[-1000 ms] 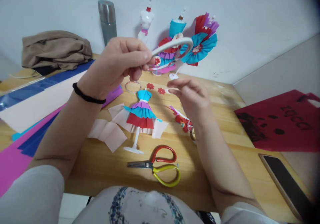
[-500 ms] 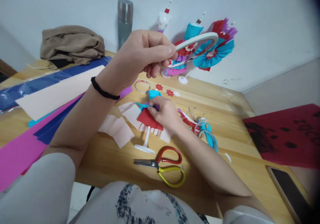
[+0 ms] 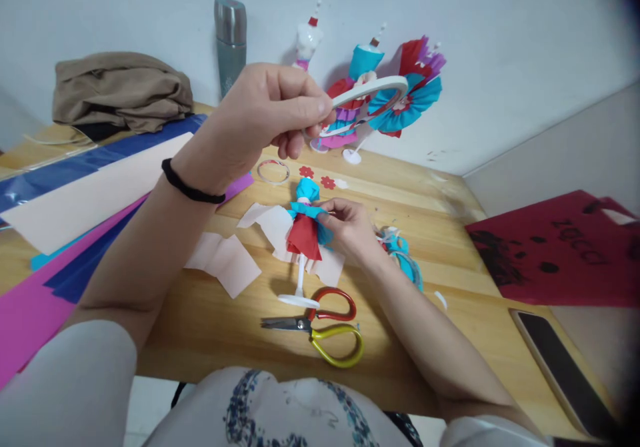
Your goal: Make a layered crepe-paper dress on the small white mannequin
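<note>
My left hand (image 3: pixel 293 110), raised over the table, pinches a thin roll of white tape (image 3: pixel 377 87) by its edge. A small dress form (image 3: pixel 300 280) stands upright on a white round base, dressed in blue paper on top, with a red crepe paper skirt (image 3: pixel 303 234) and pale paper behind. At its waist, my right hand (image 3: pixel 350 227) is closed on a blue crepe paper strip (image 3: pixel 313 212); the fingertips partly hide the strip's end. Scissors (image 3: pixel 307 325) with one red and one yellow handle lie in front of the base.
Crepe paper sheets (image 3: pixel 100 187) cover the left side, near a brown cloth (image 3: pixel 120 90) and a flask (image 3: pixel 231 47). Decorated dress forms (image 3: pixel 367 64) stand by the wall. Red paper flowers (image 3: pixel 327 182), another tape ring (image 3: pixel 273 172), a phone (image 3: pixel 555 367) and a red bag (image 3: pixel 560 250) lie around.
My right hand has shifted from over the dress form to its right side, uncovering the blue top and waist strip. My left hand still holds the tape roll. The view has turned slightly right.
</note>
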Tool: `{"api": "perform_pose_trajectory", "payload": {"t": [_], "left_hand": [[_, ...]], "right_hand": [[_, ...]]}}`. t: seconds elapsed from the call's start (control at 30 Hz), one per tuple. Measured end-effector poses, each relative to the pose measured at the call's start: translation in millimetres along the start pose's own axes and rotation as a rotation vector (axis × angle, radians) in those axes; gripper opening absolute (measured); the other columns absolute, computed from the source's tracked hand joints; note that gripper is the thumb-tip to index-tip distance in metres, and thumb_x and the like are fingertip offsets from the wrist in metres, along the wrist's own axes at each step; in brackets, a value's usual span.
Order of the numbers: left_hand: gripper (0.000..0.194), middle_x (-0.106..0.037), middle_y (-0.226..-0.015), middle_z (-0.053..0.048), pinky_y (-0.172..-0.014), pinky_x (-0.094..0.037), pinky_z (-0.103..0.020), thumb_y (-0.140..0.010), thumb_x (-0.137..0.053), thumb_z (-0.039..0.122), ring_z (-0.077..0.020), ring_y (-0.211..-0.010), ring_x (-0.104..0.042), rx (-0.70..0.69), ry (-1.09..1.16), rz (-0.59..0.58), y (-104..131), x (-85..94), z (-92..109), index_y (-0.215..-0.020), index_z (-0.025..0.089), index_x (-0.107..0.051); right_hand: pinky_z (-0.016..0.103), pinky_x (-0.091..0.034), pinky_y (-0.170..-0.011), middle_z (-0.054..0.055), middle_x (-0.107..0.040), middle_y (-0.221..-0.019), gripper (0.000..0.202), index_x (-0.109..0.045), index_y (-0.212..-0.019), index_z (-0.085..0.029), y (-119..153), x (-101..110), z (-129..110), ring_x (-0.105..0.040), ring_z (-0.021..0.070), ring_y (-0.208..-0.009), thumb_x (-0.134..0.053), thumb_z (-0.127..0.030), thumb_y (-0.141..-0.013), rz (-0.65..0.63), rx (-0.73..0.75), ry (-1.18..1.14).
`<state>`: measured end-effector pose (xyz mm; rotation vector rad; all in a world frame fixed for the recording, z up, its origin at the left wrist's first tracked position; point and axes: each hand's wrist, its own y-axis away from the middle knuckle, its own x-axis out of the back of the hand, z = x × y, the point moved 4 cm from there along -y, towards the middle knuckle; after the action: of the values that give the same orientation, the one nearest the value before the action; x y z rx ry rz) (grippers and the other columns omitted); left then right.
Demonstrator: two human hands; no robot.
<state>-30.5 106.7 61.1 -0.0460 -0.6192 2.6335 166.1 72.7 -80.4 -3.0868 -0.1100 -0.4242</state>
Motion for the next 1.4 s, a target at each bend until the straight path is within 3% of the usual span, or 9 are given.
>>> {"api": "perform_pose_trajectory", "payload": {"t": [0.17, 0.33, 0.5, 0.67, 0.83, 0.93, 1.07, 1.23, 1.4], "left_hand": [[0.015, -0.065, -0.063, -0.002, -0.046, -0.039, -0.022, -0.086, -0.071, 0.018, -0.0086, -0.048, -0.053, -0.014, 0.017, -0.029, 2.1, -1.7, 0.8, -0.071, 0.016, -0.069], [0.016, -0.060, -0.053, 0.000, -0.049, -0.040, -0.018, -0.085, -0.068, 0.013, -0.0073, -0.049, -0.053, 0.067, -0.039, -0.133, 4.8, -12.2, 0.9, -0.070, 0.013, -0.070], [0.014, -0.057, -0.050, 0.003, -0.047, -0.039, -0.015, -0.084, -0.063, 0.009, -0.0056, -0.045, -0.049, 0.287, -0.095, -0.372, 4.8, -30.9, -18.1, -0.073, 0.013, -0.069], [0.014, -0.051, -0.052, 0.003, -0.045, -0.033, -0.015, -0.085, -0.062, 0.014, -0.0053, -0.046, -0.044, 0.362, -0.117, -0.451, 3.6, -39.1, -39.3, -0.072, 0.011, -0.068], [0.015, -0.050, -0.053, 0.002, -0.045, -0.033, -0.017, -0.082, -0.068, 0.021, -0.0060, -0.047, -0.042, 0.410, -0.058, -0.441, 4.9, -38.3, -45.6, -0.071, 0.012, -0.066], [0.012, -0.049, -0.051, 0.003, -0.044, -0.031, -0.017, -0.081, -0.069, 0.020, -0.0062, -0.046, -0.041, 0.425, -0.091, -0.416, 4.9, -37.5, -46.3, -0.071, 0.013, -0.067], [0.010, -0.050, -0.051, 0.003, -0.043, -0.029, -0.019, -0.081, -0.068, 0.020, -0.0067, -0.045, -0.040, 0.423, -0.147, -0.434, 4.6, -37.9, -48.7, -0.074, 0.014, -0.068], [0.013, -0.051, -0.050, 0.002, -0.043, -0.028, -0.022, -0.082, -0.068, 0.026, -0.0082, -0.044, -0.040, 0.391, -0.132, -0.440, 2.7, -35.4, -50.4, -0.073, 0.016, -0.068], [0.012, -0.052, -0.049, 0.002, -0.042, -0.029, -0.021, -0.078, -0.071, 0.027, -0.0084, -0.044, -0.042, 0.368, -0.138, -0.439, 0.9, -35.3, -52.4, -0.075, 0.015, -0.069]], "right_hand": [[0.027, -0.041, -0.053, -0.001, -0.064, -0.060, 0.016, -0.066, -0.066, -0.021, 3.6, 11.6, 7.7, -0.051, 0.0125, -0.053, -0.075, -0.034, -0.063, 0.053, -0.057, -0.066], [0.032, -0.051, -0.066, 0.002, -0.073, -0.077, 0.017, -0.069, -0.070, -0.022, 8.8, 19.3, 15.8, -0.064, 0.0179, -0.069, -0.079, -0.033, -0.063, 0.049, -0.040, -0.144], [0.036, -0.054, -0.082, 0.004, -0.077, -0.092, 0.015, -0.070, -0.071, -0.023, 11.3, 23.5, 18.6, -0.071, 0.0227, -0.090, -0.079, -0.033, -0.064, 0.004, 0.024, -0.208], [0.039, -0.056, -0.087, 0.006, -0.076, -0.109, 0.022, -0.074, -0.080, -0.023, 12.0, 23.7, 19.0, -0.070, 0.0255, -0.100, -0.081, -0.037, -0.064, -0.031, 0.070, -0.215], [0.039, -0.056, -0.085, 0.005, -0.077, -0.086, 0.013, -0.072, -0.077, -0.023, 4.9, 52.0, 14.0, -0.071, 0.0220, -0.084, -0.078, -0.031, -0.069, 0.232, 0.044, -0.296], [0.037, -0.054, -0.091, 0.004, -0.077, -0.091, 0.014, -0.071, -0.079, -0.024, 4.0, 72.5, -6.6, -0.071, 0.0200, -0.089, -0.072, -0.038, -0.077, 0.333, 0.115, -0.346], [0.042, -0.051, -0.098, 0.008, -0.078, -0.095, 0.035, -0.080, -0.093, -0.023, 10.8, 69.2, -48.9, -0.072, 0.0255, -0.098, -0.064, -0.054, -0.087, 0.101, 0.359, -0.263], [0.038, -0.051, -0.079, 0.005, -0.075, -0.078, 0.037, -0.078, -0.077, -0.023, 15.2, 43.7, -71.4, -0.069, 0.0229, -0.078, -0.062, -0.054, -0.090, -0.144, 0.330, -0.014], [0.035, -0.047, -0.067, 0.004, -0.069, -0.065, 0.038, -0.072, -0.064, -0.022, 10.5, 35.6, -83.8, -0.061, 0.0191, -0.064, -0.066, -0.053, -0.085, -0.152, 0.264, 0.040]]}}
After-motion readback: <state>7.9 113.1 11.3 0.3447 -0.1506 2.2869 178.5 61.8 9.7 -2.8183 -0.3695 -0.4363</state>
